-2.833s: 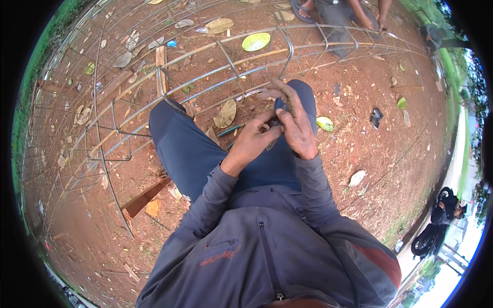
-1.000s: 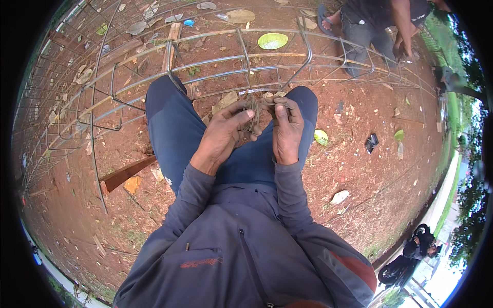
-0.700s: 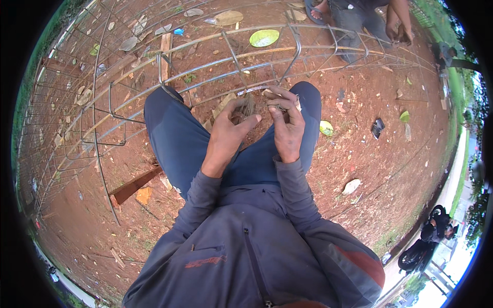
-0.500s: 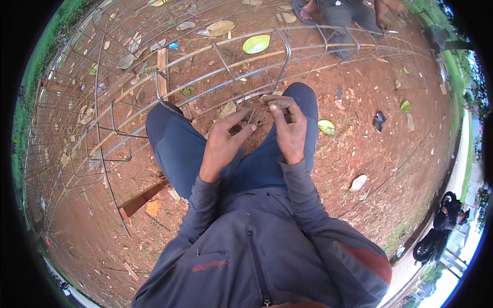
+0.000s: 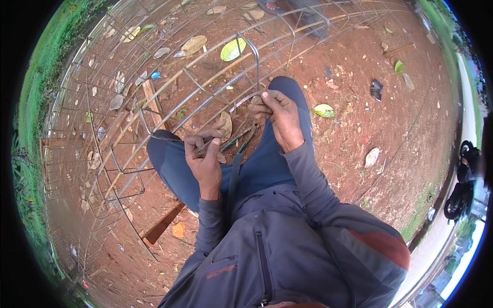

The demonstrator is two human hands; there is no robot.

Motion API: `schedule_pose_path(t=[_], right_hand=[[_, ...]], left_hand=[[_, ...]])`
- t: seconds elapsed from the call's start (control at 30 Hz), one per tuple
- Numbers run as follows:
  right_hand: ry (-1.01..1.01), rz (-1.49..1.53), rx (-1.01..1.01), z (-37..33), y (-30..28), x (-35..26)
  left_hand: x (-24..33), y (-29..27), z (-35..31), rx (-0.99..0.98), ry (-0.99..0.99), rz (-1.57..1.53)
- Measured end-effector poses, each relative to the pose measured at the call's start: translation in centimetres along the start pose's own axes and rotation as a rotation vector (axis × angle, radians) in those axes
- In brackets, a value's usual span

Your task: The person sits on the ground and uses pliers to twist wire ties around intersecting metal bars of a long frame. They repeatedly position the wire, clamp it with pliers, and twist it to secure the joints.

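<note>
Left hand point(image 5: 204, 160), 8 o'clock of right hand point(image 5: 282, 117), pinches thin dark wire strands point(image 5: 201, 150). Right thumb pressed to forefinger; contents too small to tell. Long grey-brown steel-bar cage point(image 5: 257, 57) at 11 o'clock. Best grip: 1 strand, near its tip.

Dull metal is shown by the wire point(image 5: 200, 151); glossy and rusty-looking metal is seen in the rods point(image 5: 255, 53); matt cloth is worn as jacket point(image 5: 303, 256) and trousers point(image 5: 179, 165); rough surfaces are shown by wooden plank point(image 5: 164, 224) and soil point(image 5: 334, 159).

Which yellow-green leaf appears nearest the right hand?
The leaf just beside the right knee; other yellow-green leaves appear farther from the right hand.
</note>
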State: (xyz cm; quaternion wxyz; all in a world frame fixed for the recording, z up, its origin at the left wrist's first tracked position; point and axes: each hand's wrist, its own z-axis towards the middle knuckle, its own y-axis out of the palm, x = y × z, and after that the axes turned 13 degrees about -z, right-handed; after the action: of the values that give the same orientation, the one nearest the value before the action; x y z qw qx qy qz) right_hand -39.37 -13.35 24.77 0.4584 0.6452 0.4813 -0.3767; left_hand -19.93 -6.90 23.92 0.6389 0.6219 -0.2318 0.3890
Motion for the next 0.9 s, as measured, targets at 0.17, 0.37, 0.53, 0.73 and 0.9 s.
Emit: schedule_pose_path(t=[0.17,0.37,0.53,0.73,0.9], right_hand=[[-0.084,-0.17,0.004,-0.1,-0.6,-0.2],[-0.16,-0.367,-0.215,-0.8,-0.8,-1.1],[-0.21,-0.342,-0.284,-0.4,-1.1,-0.8],[-0.203,-0.197,-0.445,0.2,-2.7,-0.9],[-0.192,-0.041,-0.514,0.6,-3.5,0.2]], left_hand=[[1.3,-1.8,-0.1,-0.117,-0.356,0.152],[5.2,0.1,3.8,-0.479,-0.459,0.643],[5.2,-0.5,7.0,-0.882,-0.552,0.258],[1.7,-0.8,5.2,-0.767,-0.811,-0.261],[-0.7,-1.5,3.5,-0.756,-0.815,-0.655]])
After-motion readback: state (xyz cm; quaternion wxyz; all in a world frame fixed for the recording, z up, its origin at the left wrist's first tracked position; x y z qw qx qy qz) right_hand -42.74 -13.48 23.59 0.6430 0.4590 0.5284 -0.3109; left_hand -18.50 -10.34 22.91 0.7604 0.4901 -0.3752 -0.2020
